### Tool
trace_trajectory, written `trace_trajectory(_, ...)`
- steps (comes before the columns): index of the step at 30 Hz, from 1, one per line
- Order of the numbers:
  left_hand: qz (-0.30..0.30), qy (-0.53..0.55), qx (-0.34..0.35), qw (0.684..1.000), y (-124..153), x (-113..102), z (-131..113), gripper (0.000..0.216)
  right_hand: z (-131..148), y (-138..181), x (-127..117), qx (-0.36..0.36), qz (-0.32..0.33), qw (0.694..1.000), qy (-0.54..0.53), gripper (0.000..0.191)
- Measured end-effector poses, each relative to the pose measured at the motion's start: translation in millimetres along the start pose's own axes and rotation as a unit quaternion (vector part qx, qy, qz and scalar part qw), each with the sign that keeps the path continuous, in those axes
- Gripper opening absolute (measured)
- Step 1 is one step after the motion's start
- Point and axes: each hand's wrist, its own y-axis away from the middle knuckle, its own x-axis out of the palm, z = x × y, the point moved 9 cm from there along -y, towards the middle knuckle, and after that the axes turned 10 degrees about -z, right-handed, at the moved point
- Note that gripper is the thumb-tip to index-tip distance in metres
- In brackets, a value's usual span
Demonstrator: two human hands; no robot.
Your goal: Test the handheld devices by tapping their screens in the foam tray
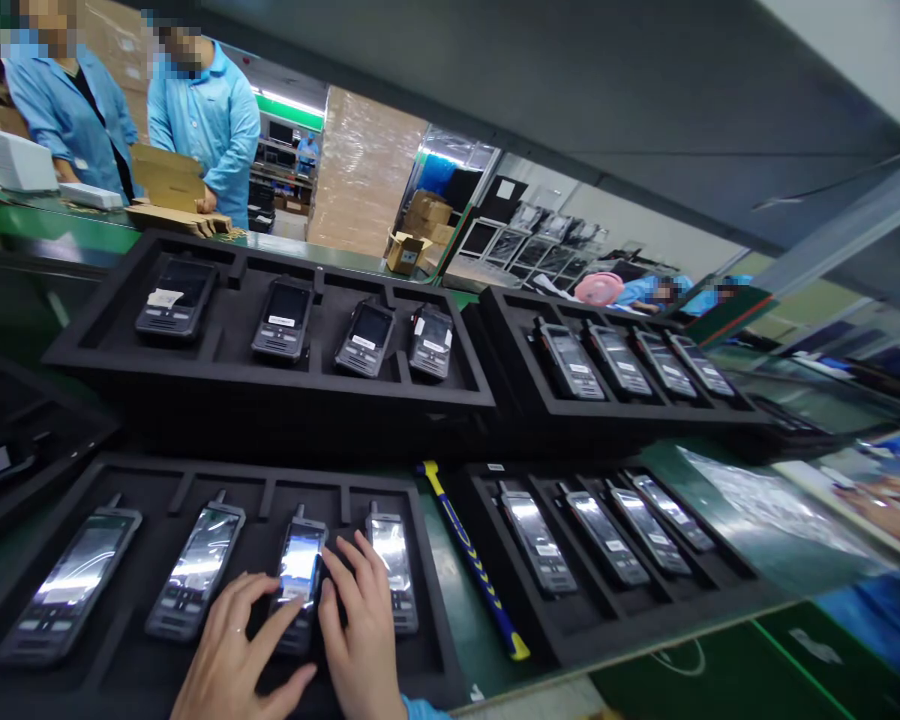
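A handset with a short antenna and a lit screen [300,558] lies in the near-left black foam tray [124,685]. My left hand [232,655] is at its left side, fingers apart, with a fingertip at the lower screen. My right hand [364,625] is on the other side, fingers stretched out and slightly spread, over the gap beside another handset [395,555], which it partly covers. Neither hand grips anything. Two more handsets, a middle one [196,570] and a leftmost one [71,580], lie face up in their own compartments.
A blue-and-yellow stick [472,560] lies between the near trays. The near-right tray [607,635] and stacked rear trays [285,375] hold more handsets. Clear plastic [757,500] lies at right, near another person's hand [881,515]. Two people in blue coats stand behind; a shelf hangs overhead.
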Motion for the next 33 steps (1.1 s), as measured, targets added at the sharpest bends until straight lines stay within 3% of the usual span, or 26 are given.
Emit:
trace_trajectory(3, -0.006, -0.010, 0.064, 0.998, -2, -5, -11, 0.038, -4, 1, 3, 0.014, 0.008, 1.000, -0.007, 0.039)
trace_trajectory(8, 0.011, -0.044, 0.088, 0.995, 2, 3, -13, 0.042, -9, 3, 8, 0.032, 0.021, 0.999, -0.018, 0.055)
trace_trajectory(19, 0.036, -0.014, 0.069, 0.997, 4, 8, -14, 0.032, -9, 2, 11, 0.048, 0.027, 0.998, -0.007, 0.037)
trace_trajectory(33, 0.040, -0.034, 0.073, 0.996, 0, 8, -19, 0.030, -9, 3, 13, 0.034, 0.029, 0.999, 0.011, 0.042)
